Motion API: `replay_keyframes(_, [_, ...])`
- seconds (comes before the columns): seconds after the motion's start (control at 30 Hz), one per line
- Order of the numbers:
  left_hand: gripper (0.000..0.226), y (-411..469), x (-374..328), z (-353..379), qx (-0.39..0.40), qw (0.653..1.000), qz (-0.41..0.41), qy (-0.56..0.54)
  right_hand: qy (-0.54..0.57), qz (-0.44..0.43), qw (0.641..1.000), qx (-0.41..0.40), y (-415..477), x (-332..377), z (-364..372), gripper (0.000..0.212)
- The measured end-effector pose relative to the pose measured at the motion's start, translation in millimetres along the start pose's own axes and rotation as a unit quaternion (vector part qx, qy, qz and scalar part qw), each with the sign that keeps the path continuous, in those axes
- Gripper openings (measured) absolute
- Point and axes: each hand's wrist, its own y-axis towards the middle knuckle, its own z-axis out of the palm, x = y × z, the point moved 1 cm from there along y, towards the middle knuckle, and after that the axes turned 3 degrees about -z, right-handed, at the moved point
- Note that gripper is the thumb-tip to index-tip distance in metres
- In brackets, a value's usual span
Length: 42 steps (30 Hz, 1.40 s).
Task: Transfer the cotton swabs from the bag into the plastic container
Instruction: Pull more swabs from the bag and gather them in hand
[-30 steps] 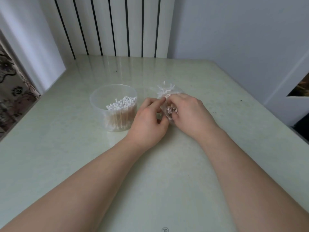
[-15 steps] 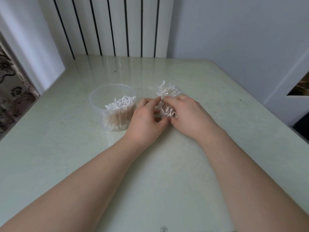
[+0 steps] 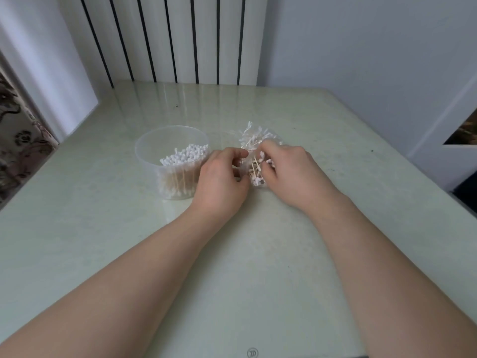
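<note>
Left hand [image 3: 219,180] and right hand [image 3: 289,171] both pinch the clear bag [image 3: 254,157], fingers curled at its mouth. Cotton swabs [image 3: 255,170] lie loose inside it, between the hands. Just left: round plastic container [image 3: 154,146], upright on the pale table [image 3: 258,267], a bundle of swabs standing within.

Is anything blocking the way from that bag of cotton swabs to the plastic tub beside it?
Only the person's own left hand, which grips the bag and lies between it and the plastic container. The container has no lid on, and nothing else shows between them.
</note>
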Motion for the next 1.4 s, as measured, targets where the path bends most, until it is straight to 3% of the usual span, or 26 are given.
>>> replay_keyframes(0.17, [0.042, -1.0, -0.4, 1.1, 0.001, 1.000, 0.010, -0.005, 0.103, 0.069, 0.990, -0.073, -5.3, -8.7, -8.2, 0.014])
replay_keyframes(0.3, [0.044, -1.8, -0.5, 2.0, 0.014, 1.000, 0.011, -0.011, 0.100, 0.039, 0.994, 0.033, -5.4, -9.4, 1.2, 0.049])
replay_keyframes(0.37, [0.046, -2.7, -0.3, 1.6, 0.023, 0.999, 0.016, -0.015, 0.097, 0.038, 0.993, 0.049, -4.6, -11.0, 4.6, 0.044])
replay_keyframes(0.53, [0.045, -1.8, 0.6, 0.7, 0.022, 1.000, 0.010, -0.012, 0.051, 0.003, 0.998, -0.026, -1.1, -12.8, 0.0, 0.008])
replay_keyframes(0.8, [0.047, -1.6, -0.9, 1.3, 0.017, 1.000, 0.000, 0.015, 0.081, 0.007, 0.978, -0.192, -3.3, -10.8, -9.8, 0.006])
replay_keyframes(1.17, [0.048, -8.1, -5.5, -1.7, 0.006, 0.998, 0.063, -0.005, 0.111, 0.071, 0.989, -0.068, -4.3, -14.1, -1.0, 0.009])
replay_keyframes(1.27, [0.048, -11.1, -9.4, -0.1, 0.028, 0.993, 0.111, -0.021, 0.123, 0.087, 0.985, -0.085, -3.6, -13.3, -0.7, 0.013])
replay_keyframes(1.4, [0.048, -8.8, -6.6, 3.0, 0.043, 0.993, 0.106, -0.008, 0.137, 0.081, 0.971, -0.178, -2.9, -8.4, -8.5, 0.014])
